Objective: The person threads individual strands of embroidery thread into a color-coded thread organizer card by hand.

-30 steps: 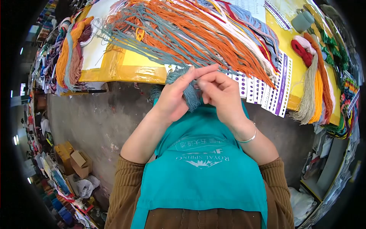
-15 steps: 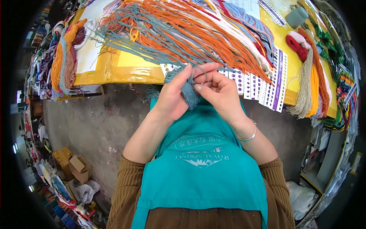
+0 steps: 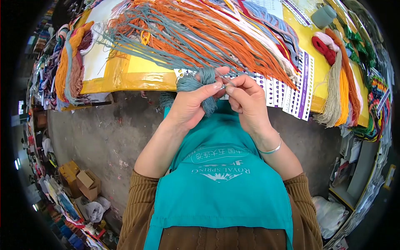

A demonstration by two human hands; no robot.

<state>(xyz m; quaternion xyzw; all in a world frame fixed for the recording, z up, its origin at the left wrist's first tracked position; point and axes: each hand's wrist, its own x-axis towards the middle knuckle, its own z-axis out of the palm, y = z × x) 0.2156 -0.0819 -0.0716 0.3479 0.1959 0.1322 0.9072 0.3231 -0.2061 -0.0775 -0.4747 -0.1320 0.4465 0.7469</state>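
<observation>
A skein of grey-blue embroidery thread (image 3: pixel 191 83) hangs over my left hand (image 3: pixel 192 99), which grips it in front of the table edge. Close beside it, my right hand (image 3: pixel 246 98) pinches a strand of the same thread between thumb and fingertips. The two thumbs nearly meet, and the strand runs between them. Just beyond, long orange threads (image 3: pixel 196 37) and grey-blue threads (image 3: pixel 137 43) lie spread across the table. White cards with punched holes (image 3: pixel 301 87) stick out at the table edge, right of my right hand.
The yellow table (image 3: pixel 154 79) curves around in front. Skeins in beige, yellow and rust (image 3: pixel 342 91) hang over its right side, with orange and brown skeins (image 3: pixel 75 62) at the left. A grey-green jar (image 3: pixel 323 17) stands at the back right. Cardboard boxes (image 3: pixel 88 183) sit on the floor.
My left thumb has moved right, and more of the skein now shows above it. My right fingers have drawn slightly right and closed tighter around the strand.
</observation>
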